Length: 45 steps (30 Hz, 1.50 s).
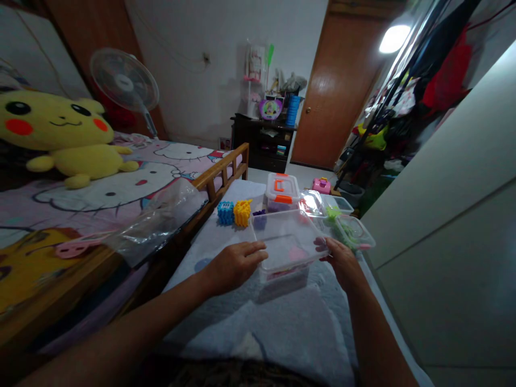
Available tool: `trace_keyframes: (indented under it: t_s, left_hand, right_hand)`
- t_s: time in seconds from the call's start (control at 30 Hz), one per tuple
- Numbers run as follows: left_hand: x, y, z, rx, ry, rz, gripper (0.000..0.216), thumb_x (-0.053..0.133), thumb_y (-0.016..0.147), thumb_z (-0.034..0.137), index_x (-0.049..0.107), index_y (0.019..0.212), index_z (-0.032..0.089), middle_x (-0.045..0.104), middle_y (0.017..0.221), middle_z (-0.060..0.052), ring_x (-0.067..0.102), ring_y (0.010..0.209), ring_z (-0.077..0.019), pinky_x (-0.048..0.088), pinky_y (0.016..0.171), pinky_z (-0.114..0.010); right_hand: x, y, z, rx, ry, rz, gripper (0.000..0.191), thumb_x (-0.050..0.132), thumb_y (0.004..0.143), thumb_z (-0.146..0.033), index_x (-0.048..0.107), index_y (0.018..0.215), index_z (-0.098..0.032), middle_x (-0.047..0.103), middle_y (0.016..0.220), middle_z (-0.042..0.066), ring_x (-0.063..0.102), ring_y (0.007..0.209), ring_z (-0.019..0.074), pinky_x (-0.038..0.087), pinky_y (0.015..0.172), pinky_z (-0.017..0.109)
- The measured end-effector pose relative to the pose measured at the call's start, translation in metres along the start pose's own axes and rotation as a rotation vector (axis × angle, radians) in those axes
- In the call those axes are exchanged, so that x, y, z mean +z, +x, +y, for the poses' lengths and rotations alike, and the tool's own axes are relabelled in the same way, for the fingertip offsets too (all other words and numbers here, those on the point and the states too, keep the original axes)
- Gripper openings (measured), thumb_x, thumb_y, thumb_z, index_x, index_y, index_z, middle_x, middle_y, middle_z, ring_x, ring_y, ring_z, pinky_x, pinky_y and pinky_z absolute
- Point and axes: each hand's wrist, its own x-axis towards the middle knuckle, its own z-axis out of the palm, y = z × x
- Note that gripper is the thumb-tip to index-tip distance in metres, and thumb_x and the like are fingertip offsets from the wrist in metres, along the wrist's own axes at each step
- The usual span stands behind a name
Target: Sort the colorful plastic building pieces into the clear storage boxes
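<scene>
A clear, rectangular plastic lid (pixel 287 236) is held level, above a clear plastic box (pixel 284 279) on the cloth-covered table. My right hand (pixel 342 260) pinches its right edge, fingertips showing through the plastic. My left hand (pixel 237 263) grips the left edge with bent fingers; the thumb is partly hidden. Something pink shows through the plastic, too blurred to name. Just beyond the lid sit a blue block-like piece (pixel 226 213), a yellow one (pixel 242 213) and a dark purple one (pixel 259 219).
A clear storage box with orange clips (pixel 282 191) stands at the table's far end. Beside it are clear containers (pixel 355 232), with green pieces inside. On the left, a wooden bed rail (pixel 217 180) borders the table, with a plastic bag (pixel 161 217) over it. A white cabinet (pixel 451 215) rises right.
</scene>
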Motion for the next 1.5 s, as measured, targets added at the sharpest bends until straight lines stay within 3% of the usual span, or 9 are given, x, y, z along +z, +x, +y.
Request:
trace_keyframes:
  t_s: [0.17,0.3,0.5,0.7,1.03,1.23,1.37,1.43,1.5]
  left_hand:
    - [-0.010,-0.002,0.004,-0.113,-0.214,-0.036,0.037,0.046,0.088,0.009,0.058,0.121,0.018,0.061,0.131,-0.014,0.062,0.116,-0.0223,0.056,0.093,-0.038]
    - [-0.017,-0.002,0.002,-0.350,-0.419,0.046,0.044,0.045,0.081,0.008,0.059,0.121,0.020,0.057,0.131,-0.011,0.064,0.093,-0.0165,0.055,0.081,-0.032]
    - [-0.004,0.001,-0.001,-0.743,-0.677,0.197,0.040,0.050,0.090,0.038,0.055,0.125,0.020,0.052,0.128,-0.011,0.057,0.099,-0.0208,0.051,0.083,-0.036]
    - [0.003,0.010,-0.008,-0.860,-0.781,0.280,0.053,0.055,0.087,0.049,0.051,0.131,0.021,0.049,0.136,-0.011,0.053,0.111,-0.0246,0.047,0.091,-0.038]
    - [-0.008,0.002,0.045,-0.799,-1.338,-0.122,0.037,0.061,0.086,0.047,0.059,0.109,0.019,0.064,0.099,-0.005,0.062,0.092,-0.0192,0.049,0.080,-0.032]
    - [-0.013,-0.002,0.040,-0.491,-1.073,-0.511,0.031,0.061,0.088,0.044,0.061,0.073,0.016,0.059,0.075,0.000,0.055,0.071,-0.0132,0.043,0.068,-0.026]
    - [-0.024,-0.001,0.017,-0.710,-0.754,-0.082,0.037,0.055,0.089,0.045,0.052,0.063,0.018,0.049,0.063,0.002,0.050,0.062,-0.0132,0.041,0.062,-0.026]
    - [-0.024,0.003,0.008,-0.737,-0.618,0.155,0.022,0.059,0.086,0.041,0.059,0.080,0.019,0.059,0.082,-0.001,0.058,0.079,-0.0176,0.048,0.075,-0.031]
    - [-0.020,0.008,0.003,-0.686,-0.597,0.180,0.029,0.065,0.081,0.035,0.061,0.106,0.021,0.062,0.108,-0.006,0.060,0.098,-0.0218,0.050,0.087,-0.036]
  right_hand:
    - [-0.001,-0.003,-0.014,0.020,-0.045,-0.007,0.037,0.065,0.078,-0.053,0.076,0.088,-0.019,0.072,0.095,0.010,0.063,0.083,0.0215,0.050,0.062,0.029]
    - [0.001,-0.011,-0.022,0.041,-0.092,0.004,0.037,0.070,0.072,-0.049,0.073,0.091,-0.018,0.071,0.093,0.009,0.062,0.078,0.0205,0.049,0.057,0.028]
    - [0.006,-0.023,-0.024,0.049,-0.110,-0.027,0.051,0.074,0.066,-0.046,0.067,0.107,-0.018,0.066,0.080,0.003,0.059,0.067,0.0171,0.046,0.056,0.028]
    - [-0.010,-0.005,-0.037,0.041,-0.160,-0.161,0.042,0.074,0.066,-0.039,0.073,0.103,-0.019,0.072,0.093,0.006,0.061,0.076,0.0187,0.048,0.069,0.032]
    - [0.019,0.085,-0.065,-0.306,-0.657,-0.312,0.019,0.062,0.078,-0.028,0.074,0.091,-0.020,0.074,0.092,0.006,0.066,0.085,0.0222,0.051,0.084,0.039]
    - [0.042,0.077,-0.086,-0.553,-0.747,-0.468,0.034,0.060,0.081,-0.025,0.068,0.115,-0.026,0.065,0.124,0.007,0.059,0.115,0.0238,0.046,0.101,0.042]
    - [0.011,0.033,-0.089,-0.443,-0.922,-0.266,0.046,0.069,0.079,-0.040,0.064,0.123,-0.027,0.063,0.128,0.009,0.059,0.114,0.0293,0.045,0.100,0.045]
    - [-0.004,0.013,-0.082,-0.305,-0.936,-0.199,0.051,0.074,0.074,-0.043,0.066,0.121,-0.025,0.069,0.113,0.011,0.065,0.093,0.0285,0.050,0.086,0.043]
    - [-0.012,0.002,-0.073,-0.215,-0.917,-0.205,0.045,0.074,0.073,-0.037,0.068,0.116,-0.024,0.073,0.095,0.010,0.065,0.079,0.0255,0.050,0.074,0.037]
